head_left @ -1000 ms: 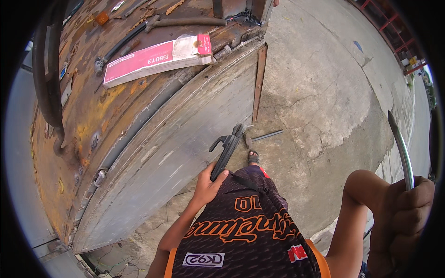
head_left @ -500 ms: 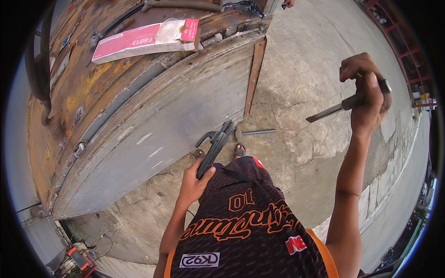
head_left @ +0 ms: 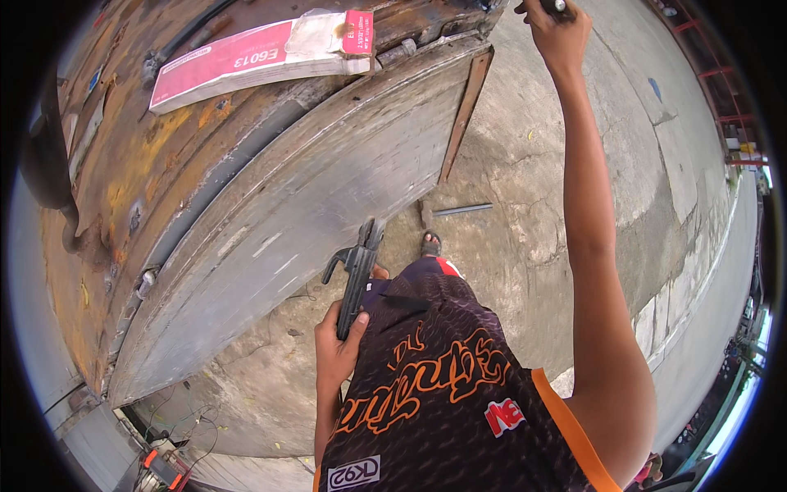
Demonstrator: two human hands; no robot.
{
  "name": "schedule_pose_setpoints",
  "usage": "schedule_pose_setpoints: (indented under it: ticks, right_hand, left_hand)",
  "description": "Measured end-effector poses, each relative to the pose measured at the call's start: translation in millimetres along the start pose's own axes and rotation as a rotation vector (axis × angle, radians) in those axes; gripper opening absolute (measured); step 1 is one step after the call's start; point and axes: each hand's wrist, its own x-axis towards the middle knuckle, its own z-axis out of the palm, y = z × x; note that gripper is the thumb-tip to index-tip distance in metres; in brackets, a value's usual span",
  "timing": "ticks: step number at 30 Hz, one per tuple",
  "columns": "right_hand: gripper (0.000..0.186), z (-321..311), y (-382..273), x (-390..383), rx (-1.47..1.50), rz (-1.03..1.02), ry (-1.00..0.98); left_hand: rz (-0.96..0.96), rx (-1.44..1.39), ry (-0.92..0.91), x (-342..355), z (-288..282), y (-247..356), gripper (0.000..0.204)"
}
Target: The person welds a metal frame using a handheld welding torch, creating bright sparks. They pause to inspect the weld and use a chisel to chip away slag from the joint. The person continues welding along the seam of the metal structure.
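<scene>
Low in front of my body, my left hand (head_left: 338, 343) is closed round the grip of a black welding electrode holder (head_left: 358, 275). Its jaws point up and away, and its lever sticks out to the left. No rod shows in the jaws. My right arm stretches far forward to the top edge of the view. There my right hand (head_left: 561, 37) is a fist round a flat-bladed chisel (head_left: 559, 5); only the round end of its handle shows, and the blade is out of view.
A rusty metal workbench (head_left: 176, 152) fills the left, with a pink and white welding rod box (head_left: 262, 56) near its edge. Its grey side panel (head_left: 287, 221) drops to the concrete floor (head_left: 525, 189). A metal bar (head_left: 463, 209) lies by my foot. An orange and black machine (head_left: 162, 469) stands lower left among wires.
My right hand has swung forward and a little left with the chisel, up to the top edge. My left hand and the electrode holder have shifted slightly nearer my body. The view has turned slightly.
</scene>
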Motion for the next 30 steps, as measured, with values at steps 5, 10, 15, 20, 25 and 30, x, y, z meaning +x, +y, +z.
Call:
schedule_pose_setpoints:
  ticks: [5,10,15,20,25,30]
  right_hand:
    - [0.031,19,7,-18,0.075,0.065,0.217]
    - [0.03,23,0,-27,-0.037,0.111,0.068]
    - [0.028,28,3,-39,-0.051,-0.014,0.164]
    - [0.025,27,-3,-38,-0.014,0.14,0.177]
    - [0.032,28,-13,-27,-0.03,0.122,0.167]
    - [0.03,33,-13,-32,0.038,-0.028,0.241]
  left_hand:
    - [0.042,0.058,-0.108,11,-32,7,0.03]
    - [0.072,0.102,-0.212,24,-57,12,0.03]
    - [0.089,0.114,-0.263,30,-74,16,0.03]
    - [0.131,0.136,-0.3,34,-85,15,0.029]
    - [0.119,0.095,-0.292,33,-85,10,0.029]
    - [0.107,0.08,-0.268,30,-85,7,0.027]
